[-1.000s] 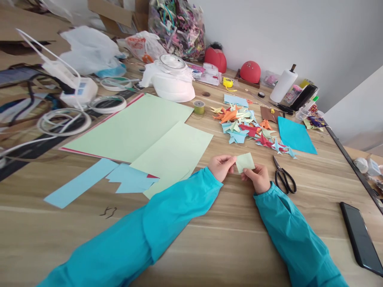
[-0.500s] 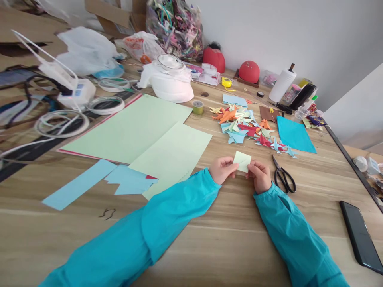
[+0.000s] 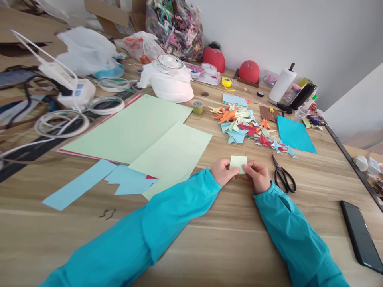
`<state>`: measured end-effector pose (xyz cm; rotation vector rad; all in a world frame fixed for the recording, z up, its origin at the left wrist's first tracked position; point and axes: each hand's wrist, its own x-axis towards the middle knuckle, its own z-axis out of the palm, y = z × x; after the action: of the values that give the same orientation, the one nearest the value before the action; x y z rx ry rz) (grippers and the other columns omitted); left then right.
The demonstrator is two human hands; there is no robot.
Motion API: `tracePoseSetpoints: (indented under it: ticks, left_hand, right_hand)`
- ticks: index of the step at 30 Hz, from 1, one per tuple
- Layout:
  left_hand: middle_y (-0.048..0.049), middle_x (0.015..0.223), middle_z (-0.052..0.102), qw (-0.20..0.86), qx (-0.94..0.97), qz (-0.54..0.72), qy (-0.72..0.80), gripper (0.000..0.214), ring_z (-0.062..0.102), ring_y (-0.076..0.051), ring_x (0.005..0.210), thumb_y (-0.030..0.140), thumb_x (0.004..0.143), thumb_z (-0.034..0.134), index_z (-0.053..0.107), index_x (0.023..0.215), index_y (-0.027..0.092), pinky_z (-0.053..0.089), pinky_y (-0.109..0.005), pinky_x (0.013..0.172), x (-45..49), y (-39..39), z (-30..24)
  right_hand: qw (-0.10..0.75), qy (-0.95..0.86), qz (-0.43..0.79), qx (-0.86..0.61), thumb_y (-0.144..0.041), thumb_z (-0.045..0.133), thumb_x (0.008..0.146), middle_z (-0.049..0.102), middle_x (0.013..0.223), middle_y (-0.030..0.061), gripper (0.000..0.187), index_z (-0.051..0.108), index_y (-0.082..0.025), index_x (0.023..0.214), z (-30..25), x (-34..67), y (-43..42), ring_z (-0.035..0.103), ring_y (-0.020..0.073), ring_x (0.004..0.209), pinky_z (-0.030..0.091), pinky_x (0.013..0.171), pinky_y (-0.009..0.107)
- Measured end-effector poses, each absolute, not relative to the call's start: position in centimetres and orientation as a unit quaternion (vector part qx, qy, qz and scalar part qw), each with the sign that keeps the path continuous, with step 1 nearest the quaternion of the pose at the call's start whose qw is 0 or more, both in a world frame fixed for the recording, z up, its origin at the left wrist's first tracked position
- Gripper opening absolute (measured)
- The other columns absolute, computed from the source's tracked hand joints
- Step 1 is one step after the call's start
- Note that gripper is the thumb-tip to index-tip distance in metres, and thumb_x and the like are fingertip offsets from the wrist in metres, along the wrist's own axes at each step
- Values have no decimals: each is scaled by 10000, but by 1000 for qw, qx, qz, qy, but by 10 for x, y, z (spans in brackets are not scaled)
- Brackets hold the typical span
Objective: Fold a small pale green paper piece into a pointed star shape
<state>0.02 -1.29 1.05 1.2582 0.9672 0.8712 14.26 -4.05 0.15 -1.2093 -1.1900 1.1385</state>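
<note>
A small pale green paper square (image 3: 238,163) is held just above the wooden table (image 3: 227,239) between both hands. My left hand (image 3: 222,172) pinches its left edge and my right hand (image 3: 259,175) pinches its right edge. Both arms wear teal sleeves. Black scissors (image 3: 283,178) lie just right of my right hand. A pile of several folded coloured paper shapes (image 3: 243,126) lies beyond the hands.
Large pale green sheets (image 3: 143,131) and light blue offcuts (image 3: 101,182) lie to the left. A teal sheet (image 3: 295,134) is at the right, a black phone (image 3: 360,237) near the right edge. A white kettle (image 3: 170,79), tape rolls, bags and clutter fill the back.
The green square has been turned in my fingers from tilted to nearly level, and both hands have drawn closer together around it.
</note>
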Motion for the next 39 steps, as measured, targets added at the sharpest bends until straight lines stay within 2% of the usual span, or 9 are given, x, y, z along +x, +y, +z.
tracePoseSetpoints:
  ticks: [8,19,26,31,36,39]
  left_hand:
    - [40,356,461,615,572,362,405,131,421,-73,362,170,615,501,532,492,135,317,-201,416,-1,-12,12]
    - [13,444,509,631,578,371,361,182,458,-76,393,185,634,450,552,496,125,353,-211,446,-5,-8,7]
    - [6,420,509,658,548,366,365,173,469,-86,389,197,603,455,561,488,121,357,-214,444,-5,-7,7]
    - [-1,434,508,680,492,408,358,188,467,-94,367,165,559,392,559,484,124,335,-226,412,-7,-7,7]
    - [12,419,488,652,512,425,364,164,460,-92,401,232,628,459,539,525,133,338,-222,433,-6,-10,10]
    - [43,390,442,613,520,445,394,253,419,-70,394,332,640,574,462,505,149,327,-207,432,-2,-11,12]
  right_hand:
    - [584,-404,497,-498,-316,676,638,526,420,-37,185,602,-159,573,-2,144,-37,430,72,377,340,384,201]
    - [600,-356,518,-495,-296,690,612,516,404,-37,177,602,-158,546,1,144,-36,433,74,374,339,377,197]
    - [589,-377,511,-500,-308,689,613,518,395,-31,192,599,-152,548,1,143,-37,426,77,366,328,372,206]
    - [611,-356,499,-501,-318,693,603,507,381,-39,224,558,-163,515,3,144,-36,411,74,345,303,356,205]
    - [616,-363,494,-494,-328,684,621,512,405,-39,223,561,-165,532,3,144,-36,427,77,370,325,369,203]
    - [623,-362,490,-491,-334,677,633,525,437,-38,220,564,-169,542,2,144,-36,440,79,387,340,377,204]
